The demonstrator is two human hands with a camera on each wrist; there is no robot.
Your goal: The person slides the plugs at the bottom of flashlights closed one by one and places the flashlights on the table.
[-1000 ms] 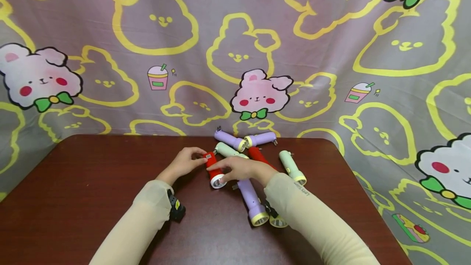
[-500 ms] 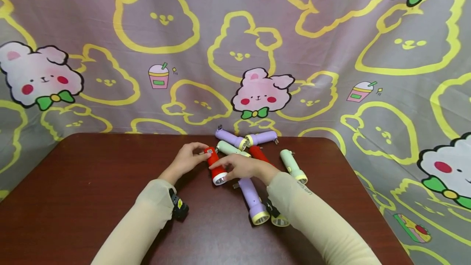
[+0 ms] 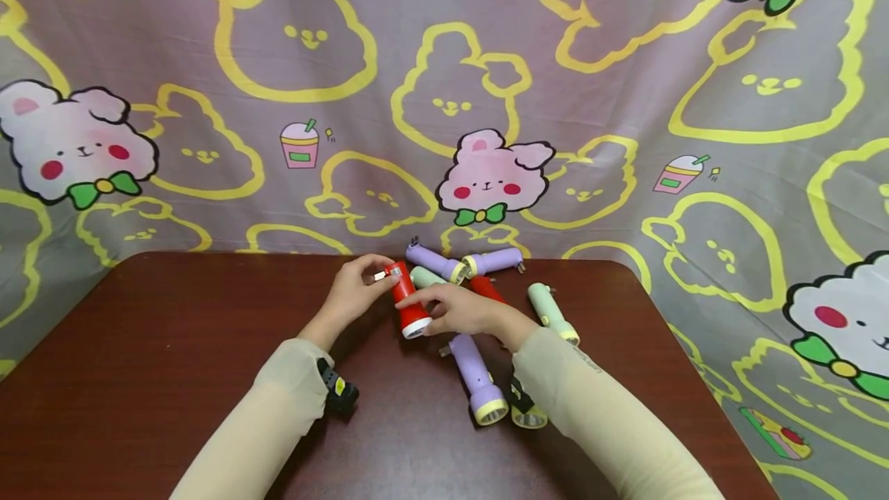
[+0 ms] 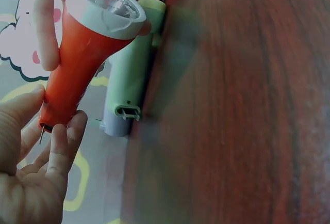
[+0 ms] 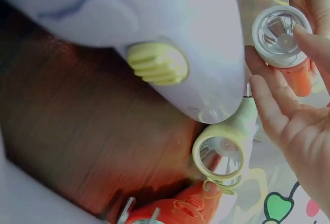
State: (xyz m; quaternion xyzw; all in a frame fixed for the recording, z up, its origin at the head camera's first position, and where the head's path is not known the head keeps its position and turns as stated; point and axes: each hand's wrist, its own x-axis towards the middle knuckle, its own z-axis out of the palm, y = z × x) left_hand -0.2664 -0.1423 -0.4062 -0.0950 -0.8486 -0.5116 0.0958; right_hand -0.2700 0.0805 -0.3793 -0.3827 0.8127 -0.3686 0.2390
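The left hand (image 3: 352, 288) pinches the narrow tail end of a red plastic flashlight with a white ring around its lens (image 4: 77, 64), the thumb on one side and the fingers on the other. At this tail, a thin metal prong (image 4: 42, 135) is sticking out. The right hand (image 3: 461, 307) grasps the same flashlight near its wide head, with the thumb at the white ring and the fingers along the body. So the flashlight is between the two hands, tilted, with its lens toward the person; whether it touches the table, I cannot tell.

Just behind the right hand, a pale green flashlight (image 3: 425, 278) and a second red flashlight (image 3: 486, 288) are partly hidden. Farther back lie two purple flashlights (image 3: 434, 261) with yellow heads, close together. Another pale green flashlight (image 3: 549, 307) lies to the right, and a purple flashlight with a yellow rim (image 3: 479, 384) lies nearer to the person. Beside it, one more yellow-rimmed flashlight (image 3: 530, 417) is mostly covered by the right sleeve (image 3: 597, 392). All these rest on a dark red-brown wooden table (image 3: 174, 330), before a grey cloth with yellow rabbit outlines (image 3: 361, 130).
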